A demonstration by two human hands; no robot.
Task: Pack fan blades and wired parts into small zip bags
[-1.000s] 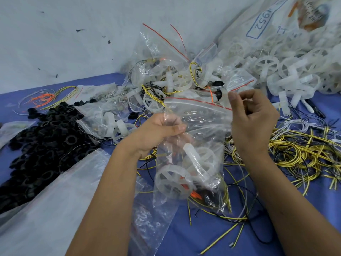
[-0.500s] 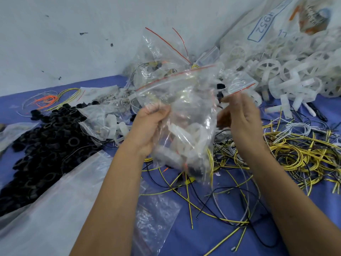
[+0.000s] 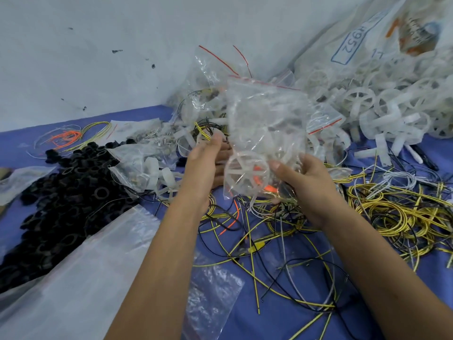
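1. Far left, a heap of black rings [image 3: 61, 192] spreads over the blue table [image 3: 282, 315], with a little loop of orange and yellow wires [image 3: 68, 137] beyond it by the wall.
2. Near left, a big milky plastic sheet [image 3: 73, 278] lies flat, one corner reaching toward my left forearm.
3. My left hand [image 3: 206, 165] is up off the table, fingers mostly straight, flat against the left side of the zip bag [image 3: 266, 133] — steadying it, not clenched around it.
4. The zip bag stands upright between my two hands, red seal strip at the top, above the tangle of wires. Inside, low down, sits a white fan blade [image 3: 245, 171], and beside it something orange; the rest is a blur of clear plastic.
5. My right hand [image 3: 304, 182] cups the bag's lower right corner from beneath, thumb pressed on the front face — a curled hold on the plastic.
6. Behind the bag, more filled bags [image 3: 208, 94] pile up against the wall.
7. Near centre, a crumpled empty bag [image 3: 210, 293] lies on the blue table.
8. Right, yellow-and-black wires [image 3: 392, 212] sprawl in coils.
9. Far right, a mound of loose white fan blades [image 3: 382, 109] spills from a large printed sack [image 3: 362, 40].
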